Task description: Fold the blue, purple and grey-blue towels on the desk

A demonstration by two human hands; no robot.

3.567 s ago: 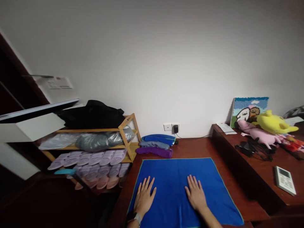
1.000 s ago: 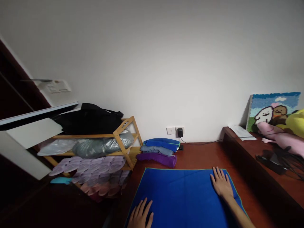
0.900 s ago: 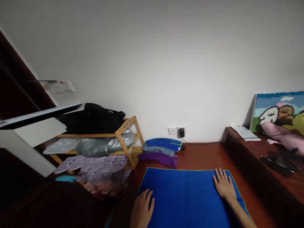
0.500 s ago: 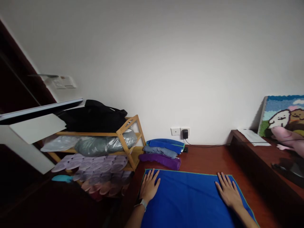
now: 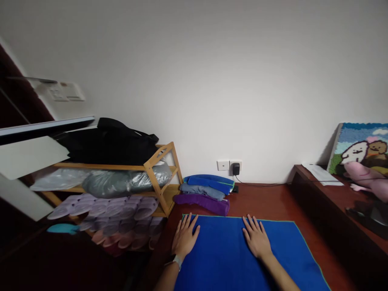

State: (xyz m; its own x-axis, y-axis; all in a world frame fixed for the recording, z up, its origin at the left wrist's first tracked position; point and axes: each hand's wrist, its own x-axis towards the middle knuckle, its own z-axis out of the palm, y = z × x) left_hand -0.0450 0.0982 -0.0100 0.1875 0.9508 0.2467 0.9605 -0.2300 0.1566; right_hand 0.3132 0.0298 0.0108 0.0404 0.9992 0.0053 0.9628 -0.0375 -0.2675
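A blue cloth (image 5: 221, 250) with a green edge lies spread out over the reddish-brown tabletop. Flat on its far left corner rests my left hand (image 5: 185, 238), fingers spread, a watch band at the wrist. My right hand (image 5: 257, 238) also lies flat, its fingertips near the middle of the cloth's far edge. Neither hand grips anything. Behind the cloth, folded cloths are stacked: a blue one (image 5: 209, 183) on top, a grey-blue one (image 5: 203, 191) under it, and a purple one (image 5: 201, 203) nearest me.
Left of the table stands a wooden rack (image 5: 159, 190) with a black bag (image 5: 112, 143), plastic-wrapped bundles and several slippers (image 5: 109, 208). A black plug (image 5: 236, 169) sits in the wall socket. On the raised right ledge are a paper (image 5: 323, 176), a pink plush toy (image 5: 366, 178) and a picture (image 5: 360, 147).
My right hand has moved left across the cloth, from near its far right corner to about the middle of the far edge. My left hand stays at the left corner.
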